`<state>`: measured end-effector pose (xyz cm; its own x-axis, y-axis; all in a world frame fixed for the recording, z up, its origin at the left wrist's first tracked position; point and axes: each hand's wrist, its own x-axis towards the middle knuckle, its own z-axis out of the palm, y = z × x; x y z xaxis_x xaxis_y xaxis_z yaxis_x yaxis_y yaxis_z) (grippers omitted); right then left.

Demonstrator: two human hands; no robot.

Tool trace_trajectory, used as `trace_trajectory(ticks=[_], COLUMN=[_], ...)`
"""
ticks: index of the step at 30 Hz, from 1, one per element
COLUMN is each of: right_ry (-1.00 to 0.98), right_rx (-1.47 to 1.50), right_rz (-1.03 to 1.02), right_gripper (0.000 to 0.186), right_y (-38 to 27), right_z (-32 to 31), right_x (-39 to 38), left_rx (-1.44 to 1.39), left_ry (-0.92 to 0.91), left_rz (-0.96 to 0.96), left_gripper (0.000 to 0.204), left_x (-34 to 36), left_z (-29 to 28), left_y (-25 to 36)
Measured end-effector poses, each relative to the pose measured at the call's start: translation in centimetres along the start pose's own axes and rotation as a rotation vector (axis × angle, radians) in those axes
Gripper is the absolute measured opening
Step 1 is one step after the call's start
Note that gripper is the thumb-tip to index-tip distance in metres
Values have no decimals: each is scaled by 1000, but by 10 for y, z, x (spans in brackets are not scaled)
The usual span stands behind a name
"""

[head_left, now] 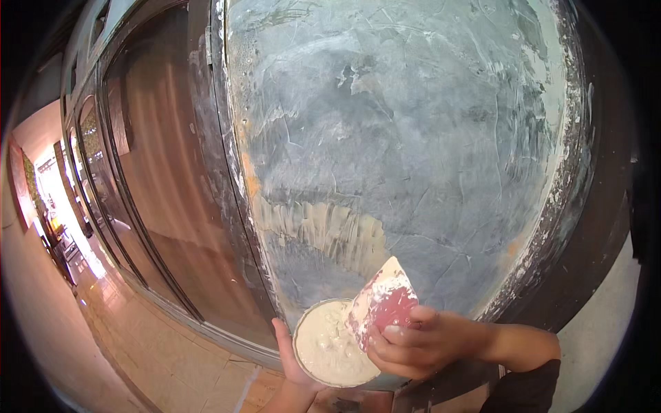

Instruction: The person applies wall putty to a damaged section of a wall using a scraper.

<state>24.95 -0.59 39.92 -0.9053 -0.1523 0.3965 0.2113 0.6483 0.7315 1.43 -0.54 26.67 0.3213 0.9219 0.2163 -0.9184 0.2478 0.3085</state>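
Note:
At the lower middle, my left hand holds a round container of cream-coloured paste, with my thumb up along its left side. My right hand grips a red flat spreader smeared with the paste, tilted over the container's right side, its pale edge pointing up. Just behind both hands stands a grey-blue panel with rough, trowelled patches. A streaky cream patch lies on it, just above and left of the spreader.
Glazed wooden door panels with dark frames stand to the left, beside a tiled walkway leading toward a bright opening at far left. A dark brown frame borders the panel on the right, with a pale surface beyond it.

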Motion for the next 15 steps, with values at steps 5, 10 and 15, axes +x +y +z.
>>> trace_trajectory(ticks=[5,10,15], right_ry=[-12,-42,-23], right_rx=[22,-69,-133], right_rz=[-87,-8,195], right_gripper=[14,16,18], right_y=[-6,-3,21], right_z=[-7,-15,-10], right_x=[0,-8,-18], left_rx=[-31,54,28], left_ry=[-27,17,-17], left_rz=[0,38,7], left_gripper=[109,111,113], left_x=[3,5,3], left_z=[-4,4,-14], left_y=[2,2,3])
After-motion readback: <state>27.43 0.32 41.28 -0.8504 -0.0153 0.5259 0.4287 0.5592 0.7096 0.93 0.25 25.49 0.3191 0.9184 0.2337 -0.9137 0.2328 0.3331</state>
